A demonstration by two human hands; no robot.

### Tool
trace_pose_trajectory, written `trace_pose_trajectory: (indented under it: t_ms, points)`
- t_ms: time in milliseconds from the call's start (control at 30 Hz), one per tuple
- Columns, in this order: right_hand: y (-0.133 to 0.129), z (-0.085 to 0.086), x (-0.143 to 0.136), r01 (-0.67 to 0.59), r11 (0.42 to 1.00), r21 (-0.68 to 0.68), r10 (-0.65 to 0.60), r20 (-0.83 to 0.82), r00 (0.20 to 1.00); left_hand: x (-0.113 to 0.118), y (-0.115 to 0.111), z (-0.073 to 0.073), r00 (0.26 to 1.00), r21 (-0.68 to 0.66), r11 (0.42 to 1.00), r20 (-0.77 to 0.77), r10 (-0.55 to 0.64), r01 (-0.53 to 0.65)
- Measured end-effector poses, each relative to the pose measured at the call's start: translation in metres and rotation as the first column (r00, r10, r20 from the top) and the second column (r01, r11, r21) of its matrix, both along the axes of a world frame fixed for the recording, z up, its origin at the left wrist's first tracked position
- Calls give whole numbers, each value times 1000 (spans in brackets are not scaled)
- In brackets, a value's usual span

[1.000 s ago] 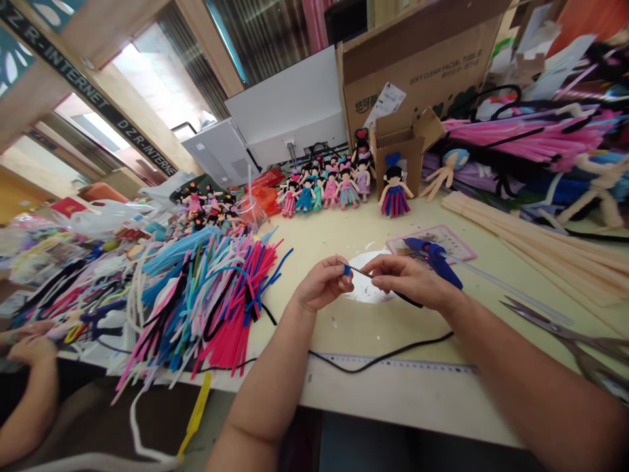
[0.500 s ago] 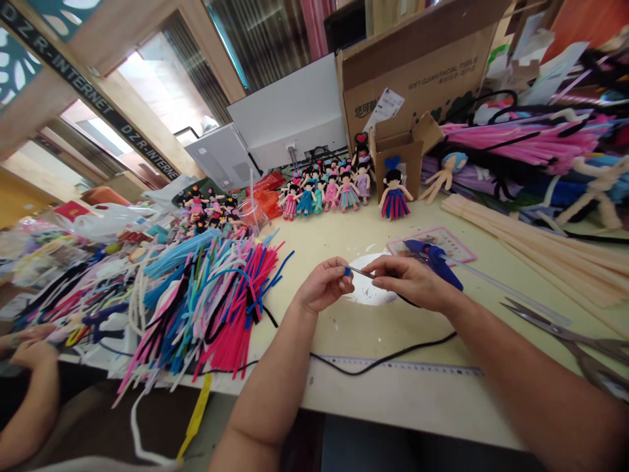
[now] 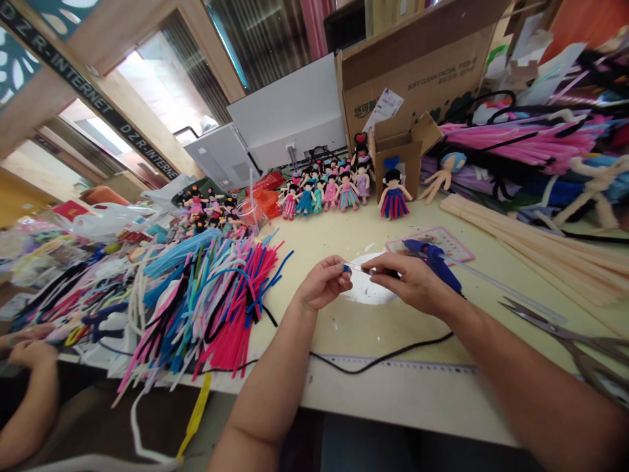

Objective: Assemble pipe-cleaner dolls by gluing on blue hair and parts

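Over a white round patch [image 3: 371, 288] on the table, my left hand [image 3: 324, 283] is closed, pinching a small blue piece [image 3: 346, 268] between thumb and fingers. Opposite it, my right hand [image 3: 410, 278] is wrapped round a slim dark tool [image 3: 388, 272], mostly covered by the fingers, so its kind does not show. A thin pale line spans the gap from the blue piece to the right fingertips. Just behind the right hand lies a blue glue gun [image 3: 432, 259], on a pink-edged card [image 3: 455, 244].
Pipe cleaners [image 3: 236, 308] are heaped at left, beside a co-worker's hands [image 3: 34, 347]. Finished dolls [image 3: 327, 187] stand at the back before a cardboard box [image 3: 413, 78]. Scissors [image 3: 555, 328] and beige strips [image 3: 531, 242] lie at right. A black cord [image 3: 378, 364] crosses a ruler [image 3: 442, 367].
The dark tool's tip, which reached the blue piece before, has drawn back toward my right hand, leaving a thin pale line between the hands. My left hand stays nearly still.
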State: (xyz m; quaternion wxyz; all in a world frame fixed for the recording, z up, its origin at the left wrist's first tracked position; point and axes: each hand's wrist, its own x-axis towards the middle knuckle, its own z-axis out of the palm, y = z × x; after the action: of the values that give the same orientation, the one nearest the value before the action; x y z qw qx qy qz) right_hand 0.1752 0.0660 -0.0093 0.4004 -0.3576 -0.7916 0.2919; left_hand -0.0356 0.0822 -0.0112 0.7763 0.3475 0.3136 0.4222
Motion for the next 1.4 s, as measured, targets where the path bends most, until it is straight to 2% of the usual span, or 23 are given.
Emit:
trace_pose_trajectory:
  t_ms: [200,533,800,1400]
  points:
    - [2,-6,0,30,996,85,-34,45,998,0,1,0,1000,-27,999,-7,23,-23]
    - [-1,-6,-2,88,976,199,-120,152,981,1,3,-3,998,-42,997,-29,58,-59]
    - [-2,-4,-4,118,964,239,-169,209,963,2,3,-2,997,-60,995,-10,81,-81]
    - [-3,-6,-6,143,951,274,-203,207,957,2,3,-2,993,-56,991,-35,117,-118]
